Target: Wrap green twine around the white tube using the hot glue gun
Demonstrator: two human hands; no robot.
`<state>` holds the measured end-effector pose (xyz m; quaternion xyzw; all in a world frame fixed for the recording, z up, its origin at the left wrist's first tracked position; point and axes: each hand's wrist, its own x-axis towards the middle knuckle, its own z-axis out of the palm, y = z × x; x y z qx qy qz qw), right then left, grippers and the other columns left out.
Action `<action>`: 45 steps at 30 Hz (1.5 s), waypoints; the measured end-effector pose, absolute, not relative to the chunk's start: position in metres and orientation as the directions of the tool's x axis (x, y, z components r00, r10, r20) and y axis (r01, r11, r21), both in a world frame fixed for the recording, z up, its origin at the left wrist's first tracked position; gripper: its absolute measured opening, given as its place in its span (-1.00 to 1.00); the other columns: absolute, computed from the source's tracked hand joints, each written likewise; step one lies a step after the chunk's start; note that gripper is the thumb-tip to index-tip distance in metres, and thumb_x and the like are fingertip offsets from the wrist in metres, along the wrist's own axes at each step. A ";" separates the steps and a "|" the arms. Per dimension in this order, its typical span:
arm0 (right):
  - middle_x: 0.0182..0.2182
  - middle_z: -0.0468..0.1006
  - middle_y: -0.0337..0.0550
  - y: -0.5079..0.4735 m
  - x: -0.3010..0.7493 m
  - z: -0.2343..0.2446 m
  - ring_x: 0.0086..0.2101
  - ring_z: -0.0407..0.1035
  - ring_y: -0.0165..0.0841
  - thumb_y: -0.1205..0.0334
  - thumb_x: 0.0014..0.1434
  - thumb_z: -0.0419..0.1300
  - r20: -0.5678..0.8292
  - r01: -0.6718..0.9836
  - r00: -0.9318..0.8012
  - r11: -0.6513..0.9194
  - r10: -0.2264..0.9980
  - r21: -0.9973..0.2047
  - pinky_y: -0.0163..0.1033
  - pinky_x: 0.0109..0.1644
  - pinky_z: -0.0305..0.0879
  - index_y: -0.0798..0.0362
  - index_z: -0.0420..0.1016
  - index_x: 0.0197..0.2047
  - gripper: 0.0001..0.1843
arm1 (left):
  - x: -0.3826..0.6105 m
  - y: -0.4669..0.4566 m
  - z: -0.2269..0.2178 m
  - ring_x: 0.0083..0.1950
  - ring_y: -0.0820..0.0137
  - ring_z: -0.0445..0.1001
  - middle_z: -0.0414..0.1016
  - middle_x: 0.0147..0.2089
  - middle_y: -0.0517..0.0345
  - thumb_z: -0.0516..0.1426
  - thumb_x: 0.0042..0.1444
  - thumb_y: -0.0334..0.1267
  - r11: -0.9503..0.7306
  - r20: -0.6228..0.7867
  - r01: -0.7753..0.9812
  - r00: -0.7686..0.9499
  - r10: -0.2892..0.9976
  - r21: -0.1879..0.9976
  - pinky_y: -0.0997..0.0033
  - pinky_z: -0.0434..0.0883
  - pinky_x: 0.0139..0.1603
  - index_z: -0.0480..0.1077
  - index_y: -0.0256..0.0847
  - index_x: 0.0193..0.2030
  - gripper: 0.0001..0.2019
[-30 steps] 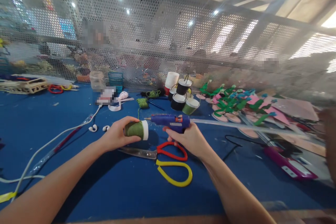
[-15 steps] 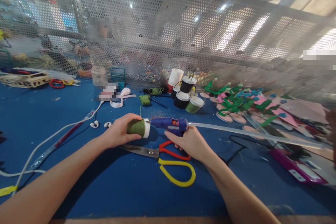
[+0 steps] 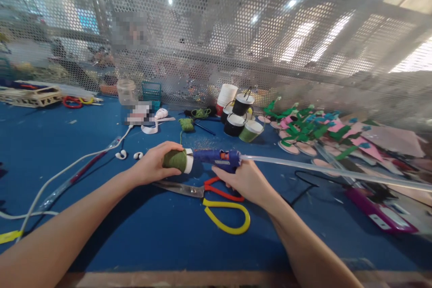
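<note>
Your left hand (image 3: 150,164) is curled around a yarn-wrapped cup (image 3: 174,160), tipped sideways with its white rim to the right. Your right hand (image 3: 247,181) grips a blue glue gun (image 3: 216,157), its nozzle pointing left at that rim; you can't tell whether it touches. A long clear glue stick (image 3: 303,165) juts from the gun's back toward the right edge. A green strand joins your cup to a small ball of yarn (image 3: 186,124) on the far side.

On the blue table (image 3: 135,238), large scissors (image 3: 189,190) lie just on the near side of both hands, the red handle partly behind your right one, the yellow handle (image 3: 245,222) nearer you. Earphones (image 3: 121,155) sit to the left, finished-looking little buckets (image 3: 235,125) beyond the gun, and green-stemmed craft flowers (image 3: 303,130) far right. A purple power strip (image 3: 381,213) lies at right, near a black cord (image 3: 305,191).
</note>
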<state>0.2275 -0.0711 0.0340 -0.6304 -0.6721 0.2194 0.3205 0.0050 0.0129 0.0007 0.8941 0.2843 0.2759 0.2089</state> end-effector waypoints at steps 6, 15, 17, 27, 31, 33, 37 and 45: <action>-0.77 0.28 -0.30 -0.073 0.228 0.034 -0.64 0.20 -0.42 0.15 -0.04 0.11 0.175 0.736 -0.010 0.126 0.985 -0.665 -0.31 -0.55 0.13 0.02 0.22 -0.68 -0.73 | 0.005 0.013 0.000 0.04 0.23 0.38 0.39 0.01 -0.04 0.21 -0.06 -0.28 -0.746 0.366 0.406 0.684 0.631 0.527 0.21 0.33 0.06 0.24 -0.23 -0.04 -0.59; -0.75 0.30 -0.27 -0.074 0.229 0.034 -0.61 0.22 -0.39 0.11 -0.04 0.10 0.145 0.765 0.011 0.086 0.989 -0.639 -0.30 -0.54 0.12 0.02 0.24 -0.66 -0.74 | 0.006 0.013 0.001 0.03 0.24 0.38 0.40 0.00 -0.02 0.20 -0.06 -0.26 -0.736 0.366 0.403 0.675 0.641 0.545 0.21 0.33 0.05 0.25 -0.21 -0.05 -0.60; -0.76 0.29 -0.29 -0.075 0.229 0.034 -0.61 0.21 -0.39 0.12 -0.04 0.10 0.162 0.764 -0.009 0.111 0.987 -0.635 -0.31 -0.54 0.11 0.02 0.23 -0.67 -0.74 | 0.006 0.013 0.002 0.01 0.23 0.40 0.41 -0.02 -0.02 0.19 -0.05 -0.24 -0.714 0.353 0.412 0.662 0.661 0.566 0.22 0.34 0.02 0.26 -0.22 -0.05 -0.60; -0.75 0.26 -0.32 -0.077 0.229 0.034 -0.62 0.19 -0.42 0.16 -0.03 0.08 0.190 0.762 -0.053 0.163 0.980 -0.627 -0.33 -0.54 0.10 0.02 0.23 -0.65 -0.77 | 0.007 0.012 0.004 -0.14 0.28 0.44 0.44 -0.10 0.06 0.20 -0.07 -0.19 -0.619 0.310 0.452 0.586 0.749 0.643 0.26 0.39 -0.10 0.28 -0.23 -0.04 -0.57; -0.75 0.29 -0.29 -0.076 0.229 0.036 -0.62 0.19 -0.41 0.12 -0.04 0.09 0.173 0.763 0.001 0.111 0.985 -0.637 -0.31 -0.54 0.11 0.02 0.24 -0.65 -0.75 | 0.006 0.012 0.004 -0.05 0.26 0.42 0.42 -0.05 0.02 0.20 -0.06 -0.20 -0.672 0.343 0.422 0.623 0.702 0.609 0.25 0.37 -0.03 0.27 -0.23 -0.03 -0.58; -0.75 0.30 -0.28 -0.076 0.228 0.037 -0.63 0.19 -0.40 0.11 -0.04 0.09 0.170 0.761 0.025 0.091 0.985 -0.642 -0.30 -0.54 0.12 0.03 0.25 -0.65 -0.75 | 0.006 0.012 0.003 0.00 0.25 0.40 0.40 -0.02 -0.01 0.20 -0.04 -0.22 -0.709 0.369 0.404 0.646 0.668 0.578 0.24 0.35 0.01 0.26 -0.24 -0.03 -0.59; -0.76 0.31 -0.28 -0.074 0.228 0.036 -0.64 0.21 -0.40 0.12 -0.05 0.10 0.179 0.755 0.051 0.080 0.982 -0.651 -0.30 -0.55 0.13 0.03 0.25 -0.65 -0.76 | 0.005 0.012 0.002 0.07 0.23 0.35 0.37 0.03 -0.06 0.19 -0.02 -0.24 -0.778 0.411 0.383 0.686 0.600 0.498 0.21 0.31 0.08 0.24 -0.23 -0.02 -0.60; -0.77 0.29 -0.29 -0.070 0.229 0.034 -0.62 0.24 -0.39 0.13 -0.05 0.10 0.216 0.737 0.044 0.115 0.975 -0.666 -0.30 -0.54 0.16 0.00 0.20 -0.67 -0.74 | 0.004 0.011 -0.002 0.12 0.23 0.30 0.33 0.08 -0.06 0.17 0.02 -0.30 -0.843 0.454 0.362 0.721 0.523 0.397 0.16 0.31 0.10 0.21 -0.18 0.01 -0.60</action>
